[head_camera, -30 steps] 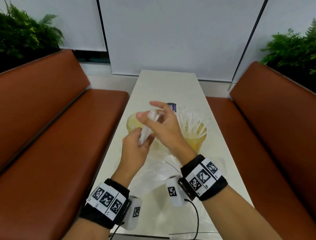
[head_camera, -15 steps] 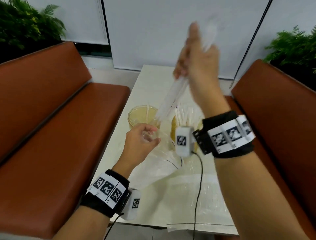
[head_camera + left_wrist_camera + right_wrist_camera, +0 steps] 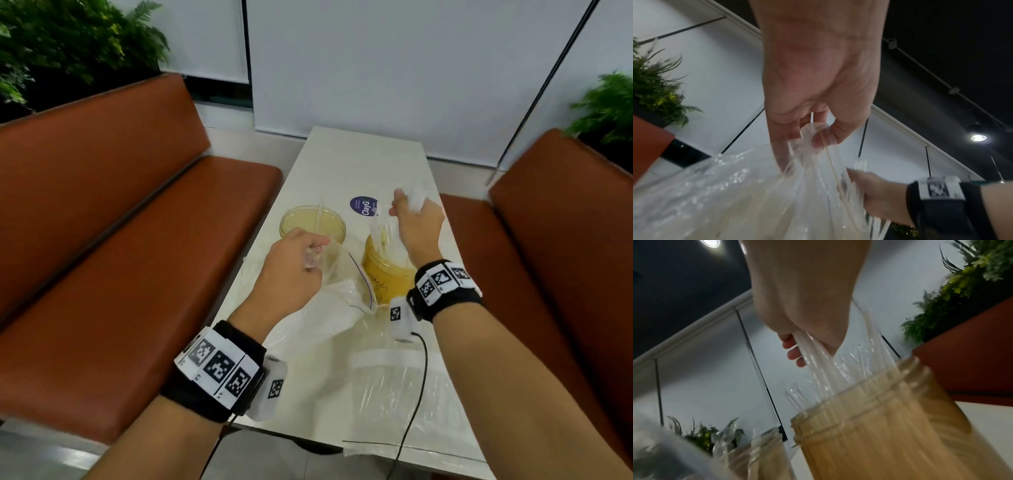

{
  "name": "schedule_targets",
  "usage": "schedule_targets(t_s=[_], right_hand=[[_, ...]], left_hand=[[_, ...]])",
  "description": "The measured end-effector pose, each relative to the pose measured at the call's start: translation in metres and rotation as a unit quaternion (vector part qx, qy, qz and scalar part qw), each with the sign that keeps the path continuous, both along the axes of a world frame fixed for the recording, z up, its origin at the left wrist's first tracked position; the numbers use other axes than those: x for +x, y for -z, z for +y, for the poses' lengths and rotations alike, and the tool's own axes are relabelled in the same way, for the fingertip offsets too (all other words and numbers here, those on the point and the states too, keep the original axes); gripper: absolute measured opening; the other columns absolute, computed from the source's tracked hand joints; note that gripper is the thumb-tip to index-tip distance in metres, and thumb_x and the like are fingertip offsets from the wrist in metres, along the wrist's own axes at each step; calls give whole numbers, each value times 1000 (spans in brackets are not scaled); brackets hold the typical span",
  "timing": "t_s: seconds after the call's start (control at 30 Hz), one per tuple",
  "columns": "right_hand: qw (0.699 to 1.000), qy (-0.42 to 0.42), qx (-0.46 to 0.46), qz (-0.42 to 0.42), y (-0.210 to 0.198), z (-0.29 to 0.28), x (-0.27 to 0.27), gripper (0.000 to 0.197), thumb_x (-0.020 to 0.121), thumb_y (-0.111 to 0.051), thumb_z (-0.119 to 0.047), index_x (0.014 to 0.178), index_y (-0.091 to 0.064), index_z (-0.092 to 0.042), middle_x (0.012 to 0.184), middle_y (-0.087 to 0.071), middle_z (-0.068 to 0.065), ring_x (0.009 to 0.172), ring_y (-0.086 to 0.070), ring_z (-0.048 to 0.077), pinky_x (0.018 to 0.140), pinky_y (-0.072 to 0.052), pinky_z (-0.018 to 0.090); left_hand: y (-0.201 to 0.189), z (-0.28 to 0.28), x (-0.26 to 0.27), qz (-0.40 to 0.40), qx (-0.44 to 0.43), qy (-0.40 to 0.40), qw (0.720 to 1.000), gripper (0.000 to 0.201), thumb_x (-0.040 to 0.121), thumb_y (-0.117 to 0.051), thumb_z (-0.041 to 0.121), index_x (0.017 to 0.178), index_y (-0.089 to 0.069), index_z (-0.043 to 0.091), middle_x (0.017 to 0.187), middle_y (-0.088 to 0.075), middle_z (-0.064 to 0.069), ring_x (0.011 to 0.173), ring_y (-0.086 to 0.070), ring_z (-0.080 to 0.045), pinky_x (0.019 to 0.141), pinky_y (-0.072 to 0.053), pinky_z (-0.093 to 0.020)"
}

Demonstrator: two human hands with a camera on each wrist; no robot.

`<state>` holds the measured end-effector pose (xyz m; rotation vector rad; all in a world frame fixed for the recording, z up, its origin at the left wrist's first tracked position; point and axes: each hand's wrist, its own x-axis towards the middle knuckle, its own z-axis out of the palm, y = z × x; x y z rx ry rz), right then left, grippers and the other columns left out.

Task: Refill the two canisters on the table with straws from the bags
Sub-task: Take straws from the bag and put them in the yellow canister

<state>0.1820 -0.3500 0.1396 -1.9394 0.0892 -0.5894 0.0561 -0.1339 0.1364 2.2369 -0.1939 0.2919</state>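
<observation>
Two amber canisters stand mid-table. The left canister (image 3: 312, 223) holds a single straw. The right canister (image 3: 383, 274) (image 3: 890, 426) is packed with clear straws. My right hand (image 3: 412, 219) (image 3: 803, 344) grips a bundle of straws (image 3: 818, 361) above the right canister, their lower ends inside its mouth. My left hand (image 3: 294, 263) (image 3: 813, 129) pinches the bunched mouth of a clear zip bag (image 3: 342, 291) (image 3: 735, 194) lying just in front of the canisters.
A second clear bag (image 3: 404, 404) lies flat near the table's (image 3: 359, 161) front edge, with my wrist cable across it. A round purple sticker (image 3: 363, 205) sits behind the canisters. Brown bench seats (image 3: 120, 274) flank the narrow table; plants stand behind both.
My right hand pulled the straw bundle up out of the bag, lifted it high, then came down over the right canister. My left hand stayed on the bag.
</observation>
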Motion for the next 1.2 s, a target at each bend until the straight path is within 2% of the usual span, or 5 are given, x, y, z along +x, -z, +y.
schedule_targets(t_s=[0.17, 0.4, 0.73, 0.93, 1.2], right_hand=[[989, 28, 32, -140, -8, -5, -2, 44, 81, -72, -2, 117, -57, -21, 88, -69, -2, 73, -66, 1, 64, -52, 12], [927, -18, -373, 30, 8, -15, 0, 24, 99, -58, -20, 110, -75, -9, 112, -73, 11, 103, -67, 28, 89, -52, 34], [841, -28, -530, 107, 18, -17, -18, 37, 98, -52, -42, 122, -70, -21, 138, -60, 3, 139, -41, 28, 118, -26, 47], [928, -183, -318, -58, -22, 29, -76, 44, 93, -61, -29, 56, -65, -6, 51, -61, 6, 45, -52, 22, 52, -45, 29], [745, -326, -553, 180, 8, 82, -108, 30, 102, -52, -27, 120, -60, -4, 119, -62, 10, 96, -59, 23, 80, -46, 31]], left_hand=[[-12, 8, -4, -13, 3, 14, 1000, 57, 76, -56, -11, 125, -69, 16, 110, -59, 7, 100, -64, -15, 92, -52, -27], [-25, 17, -10, -7, 34, 30, 999, 62, 77, -56, -8, 132, -64, 18, 114, -59, 10, 107, -63, -15, 90, -54, -30], [-37, 21, -18, 17, 140, 28, 990, 70, 78, -61, 4, 142, -55, 29, 143, -56, 16, 132, -52, -11, 98, -41, -23], [-31, 15, -17, 53, 95, 48, 993, 68, 79, -62, 1, 143, -54, 23, 144, -56, 10, 120, -60, -19, 103, -49, -34], [-24, 13, -15, 39, 73, 54, 995, 67, 78, -64, 1, 142, -56, 21, 142, -57, 7, 124, -58, -19, 103, -51, -42]])
